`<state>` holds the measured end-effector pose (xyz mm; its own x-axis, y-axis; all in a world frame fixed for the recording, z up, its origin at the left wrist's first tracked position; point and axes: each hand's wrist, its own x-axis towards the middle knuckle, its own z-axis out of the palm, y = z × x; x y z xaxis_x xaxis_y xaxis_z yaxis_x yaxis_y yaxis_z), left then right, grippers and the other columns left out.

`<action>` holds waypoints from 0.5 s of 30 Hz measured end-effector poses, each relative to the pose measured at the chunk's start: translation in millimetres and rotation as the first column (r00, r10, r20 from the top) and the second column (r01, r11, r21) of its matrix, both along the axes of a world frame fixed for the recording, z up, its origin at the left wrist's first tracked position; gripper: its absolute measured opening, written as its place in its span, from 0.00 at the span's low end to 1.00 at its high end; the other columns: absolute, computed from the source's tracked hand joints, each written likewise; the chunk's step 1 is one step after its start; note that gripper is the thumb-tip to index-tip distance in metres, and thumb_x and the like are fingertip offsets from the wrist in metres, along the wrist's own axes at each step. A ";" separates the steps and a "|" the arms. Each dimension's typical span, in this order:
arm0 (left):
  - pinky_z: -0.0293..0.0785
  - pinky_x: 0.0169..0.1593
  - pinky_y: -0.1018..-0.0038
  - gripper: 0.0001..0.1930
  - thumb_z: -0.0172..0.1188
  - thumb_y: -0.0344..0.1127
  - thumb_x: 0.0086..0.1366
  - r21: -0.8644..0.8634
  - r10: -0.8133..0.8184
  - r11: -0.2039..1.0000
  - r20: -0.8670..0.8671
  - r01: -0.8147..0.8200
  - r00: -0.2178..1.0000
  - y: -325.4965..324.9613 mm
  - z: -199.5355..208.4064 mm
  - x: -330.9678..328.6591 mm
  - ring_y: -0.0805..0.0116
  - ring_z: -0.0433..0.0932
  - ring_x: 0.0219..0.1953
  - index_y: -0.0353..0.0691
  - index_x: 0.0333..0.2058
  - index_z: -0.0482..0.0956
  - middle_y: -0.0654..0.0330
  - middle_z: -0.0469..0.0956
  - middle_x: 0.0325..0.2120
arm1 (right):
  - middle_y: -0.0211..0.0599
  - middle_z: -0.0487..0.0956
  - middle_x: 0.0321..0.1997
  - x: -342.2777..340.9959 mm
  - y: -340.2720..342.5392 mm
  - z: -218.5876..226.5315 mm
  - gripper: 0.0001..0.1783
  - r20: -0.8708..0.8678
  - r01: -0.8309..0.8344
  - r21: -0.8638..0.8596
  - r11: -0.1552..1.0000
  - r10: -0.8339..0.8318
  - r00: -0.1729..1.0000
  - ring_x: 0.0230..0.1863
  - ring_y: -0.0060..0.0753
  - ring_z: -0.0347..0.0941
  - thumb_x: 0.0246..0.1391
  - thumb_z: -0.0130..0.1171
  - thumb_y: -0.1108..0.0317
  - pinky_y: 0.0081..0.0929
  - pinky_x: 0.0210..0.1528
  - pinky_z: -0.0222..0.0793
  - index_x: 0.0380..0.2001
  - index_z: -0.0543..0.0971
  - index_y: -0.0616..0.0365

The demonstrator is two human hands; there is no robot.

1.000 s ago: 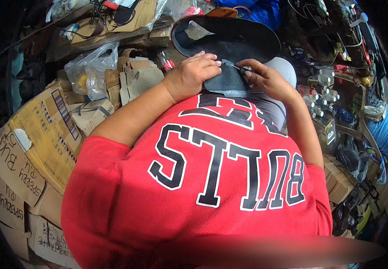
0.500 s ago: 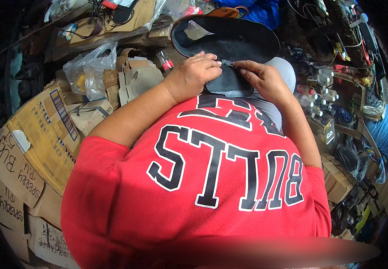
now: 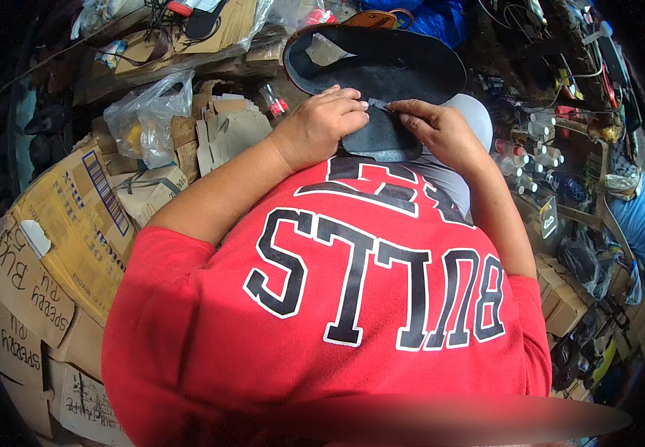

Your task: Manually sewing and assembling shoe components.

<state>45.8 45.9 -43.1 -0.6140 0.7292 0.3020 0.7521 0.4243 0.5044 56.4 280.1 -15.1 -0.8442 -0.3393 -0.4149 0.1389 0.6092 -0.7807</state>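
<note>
My left hand [image 3: 327,125] has its fingers curled, their tips by the edge of a flat black piece [image 3: 382,141] on my lap; what is under them is hidden. Over the same piece, my right hand [image 3: 441,132] pinches the end of a small greyish strip [image 3: 379,106] between thumb and forefinger. The strip is too small to name exactly. Just beyond both hands stands a black oval tub [image 3: 404,71] with a pale scrap [image 3: 327,51] inside, near its left wall.
Cardboard boxes [image 3: 76,223] and a clear plastic bag [image 3: 151,123] crowd my left, with a red-labelled bottle [image 3: 274,100] near my left wrist. Several small bottles [image 3: 535,153] stand at the right. A blue plastic sheet [image 3: 441,26] lies behind the tub.
</note>
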 end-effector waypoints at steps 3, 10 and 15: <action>0.67 0.55 0.61 0.15 0.54 0.20 0.46 0.010 0.005 1.000 0.009 -0.005 1.000 -0.3 -1.9 -0.1 0.56 0.73 0.48 0.35 0.35 0.77 0.52 0.76 0.40 | 0.41 0.80 0.37 -0.1 0.9 -5.3 0.15 -0.005 0.011 -0.058 0.998 -0.011 1.000 0.37 0.33 0.77 0.56 0.51 0.66 0.25 0.40 0.70 0.45 0.76 0.56; 0.66 0.55 0.61 0.15 0.57 0.20 0.44 0.066 0.015 0.998 0.052 -0.018 0.999 -2.9 -8.4 -1.2 0.55 0.73 0.48 0.35 0.35 0.78 0.52 0.77 0.39 | 0.22 0.72 0.22 3.5 1.5 -23.6 0.15 0.360 0.280 -0.339 0.898 -0.151 0.921 0.20 0.12 0.61 0.53 0.57 0.62 0.12 0.21 0.56 0.44 0.78 0.54; 0.66 0.55 0.61 0.15 0.58 0.20 0.44 0.076 0.021 0.997 0.065 -0.026 0.998 -4.2 -10.3 -0.1 0.55 0.73 0.49 0.35 0.35 0.78 0.52 0.77 0.39 | 0.21 0.72 0.21 12.0 -2.9 -39.4 0.16 0.432 0.412 -0.430 0.803 -0.218 0.875 0.19 0.12 0.62 0.51 0.60 0.62 0.11 0.19 0.54 0.43 0.78 0.55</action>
<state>45.7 41.7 -53.4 -0.6504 0.6910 0.3155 0.7073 0.3995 0.5832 68.4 277.2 -54.5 -0.7739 -0.3181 -0.5476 0.5702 0.0262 -0.8211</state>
